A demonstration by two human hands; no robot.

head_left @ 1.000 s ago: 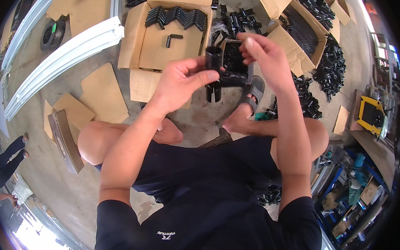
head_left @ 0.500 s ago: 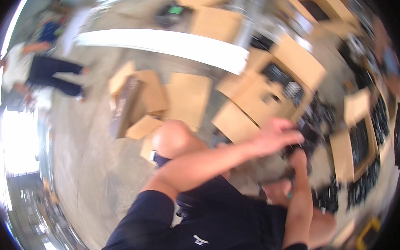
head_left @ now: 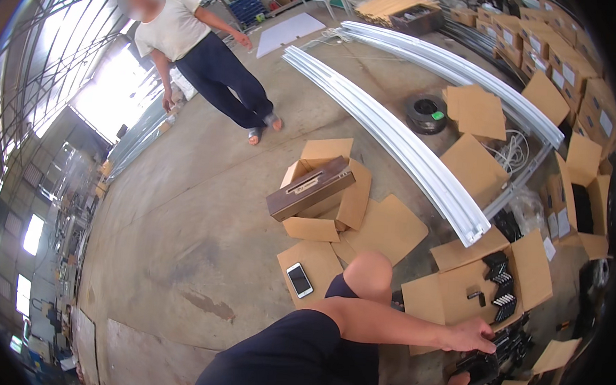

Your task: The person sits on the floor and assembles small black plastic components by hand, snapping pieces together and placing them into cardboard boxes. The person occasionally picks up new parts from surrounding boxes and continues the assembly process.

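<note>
My left hand [head_left: 472, 336] reaches across to the right, its fingers bent down and closed on a black part [head_left: 480, 367] whose exact kind I cannot make out. Just below, my right hand [head_left: 457, 383] is closed at the lower left side of the same black part; its fingers are mostly hidden. A pile of similar black pieces [head_left: 516, 343] lies right beside the hands. Directly beyond them stands an open cardboard box [head_left: 456, 292], with stacked black pieces [head_left: 503, 290] along its right side and a couple of small loose ones on its floor.
A phone [head_left: 299, 280] lies on flattened cardboard [head_left: 287, 254] to the left. Ahead are an open carton with a brown box [head_left: 311, 189] on it, long white metal profiles [head_left: 394, 145] and a black coil [head_left: 426, 113]. A person [head_left: 211, 55] stands at the far left.
My view has swung left and up, showing more of the hall and the standing person. Both hands now appear lower in the picture, still at the black part.
</note>
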